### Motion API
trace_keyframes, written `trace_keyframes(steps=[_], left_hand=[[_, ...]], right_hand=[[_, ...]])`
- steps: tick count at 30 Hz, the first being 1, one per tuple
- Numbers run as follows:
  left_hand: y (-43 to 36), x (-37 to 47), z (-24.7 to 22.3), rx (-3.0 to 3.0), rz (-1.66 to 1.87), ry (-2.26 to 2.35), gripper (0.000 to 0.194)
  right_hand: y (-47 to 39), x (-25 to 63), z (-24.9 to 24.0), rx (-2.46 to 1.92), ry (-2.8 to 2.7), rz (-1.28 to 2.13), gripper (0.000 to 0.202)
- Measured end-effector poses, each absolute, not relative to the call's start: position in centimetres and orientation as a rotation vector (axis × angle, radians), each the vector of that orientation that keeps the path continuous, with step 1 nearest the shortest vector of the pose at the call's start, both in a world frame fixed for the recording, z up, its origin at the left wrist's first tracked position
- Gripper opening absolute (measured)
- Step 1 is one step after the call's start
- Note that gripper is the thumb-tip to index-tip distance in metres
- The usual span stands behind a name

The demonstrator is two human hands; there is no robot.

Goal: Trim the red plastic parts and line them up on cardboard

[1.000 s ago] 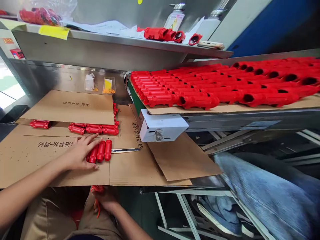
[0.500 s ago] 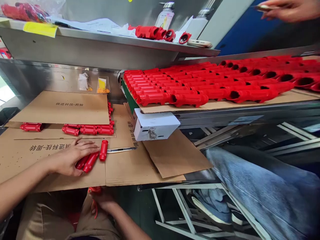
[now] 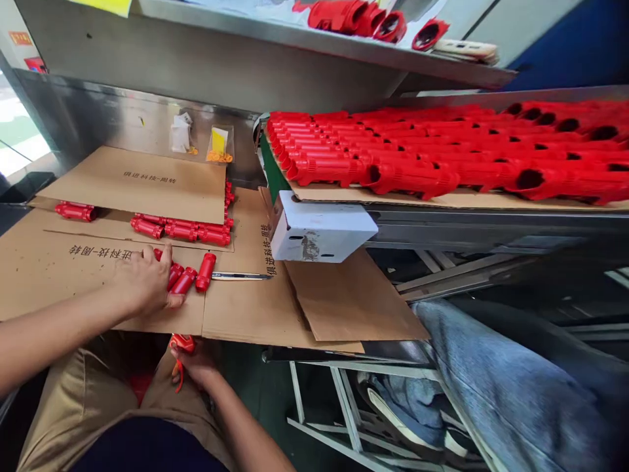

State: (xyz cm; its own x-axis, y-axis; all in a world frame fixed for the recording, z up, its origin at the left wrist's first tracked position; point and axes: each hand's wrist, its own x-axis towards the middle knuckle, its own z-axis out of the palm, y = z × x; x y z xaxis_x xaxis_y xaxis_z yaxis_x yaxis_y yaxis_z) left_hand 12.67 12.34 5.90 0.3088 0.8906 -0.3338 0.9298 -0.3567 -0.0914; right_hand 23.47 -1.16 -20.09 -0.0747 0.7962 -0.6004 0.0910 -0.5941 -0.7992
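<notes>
My left hand (image 3: 145, 282) is over the cardboard sheet, its fingers and thumb closed around short ribbed red plastic tubes (image 3: 183, 282); the hand partly covers them. Just right of this group, another red tube (image 3: 205, 272) lies apart from the fingers. A slim pen-like tool (image 3: 240, 276) rests on the cardboard beside it. Below the table edge, by my knee, my right hand (image 3: 199, 362) is closed on a red-orange object (image 3: 182, 342) with a thin curved prong hanging down. Its exact kind cannot be made out.
A cardboard sheet (image 3: 132, 183) covers rows of red tubes. To the right, many larger red housings (image 3: 413, 174) fill a raised conveyor, with a white box (image 3: 324, 233) below its end. A metal shelf (image 3: 295, 46) crosses above. Another person's jeans-clad leg (image 3: 501, 380) is at right.
My view has shifted, so the shelf sits higher. My left hand has drawn its fingers around the tubes, with the thumb now at their near side. My right hand still holds the red-orange object.
</notes>
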Motion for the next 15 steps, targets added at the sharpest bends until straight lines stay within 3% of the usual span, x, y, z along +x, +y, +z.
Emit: trace_keyframes(steps=[10, 15], left_hand=[[15.1, 9.4, 6.3, 2.427, -0.575, 1.48, 0.115], [14.7, 9.6, 5.2, 2.419, -0.487, 1.568, 0.133]], right_hand=[[-1.7, 23.6, -20.1, -1.637, -0.864, 1.85, 0.027], [-1.4, 23.6, -20.4, -1.627, -0.87, 1.859, 0.027]])
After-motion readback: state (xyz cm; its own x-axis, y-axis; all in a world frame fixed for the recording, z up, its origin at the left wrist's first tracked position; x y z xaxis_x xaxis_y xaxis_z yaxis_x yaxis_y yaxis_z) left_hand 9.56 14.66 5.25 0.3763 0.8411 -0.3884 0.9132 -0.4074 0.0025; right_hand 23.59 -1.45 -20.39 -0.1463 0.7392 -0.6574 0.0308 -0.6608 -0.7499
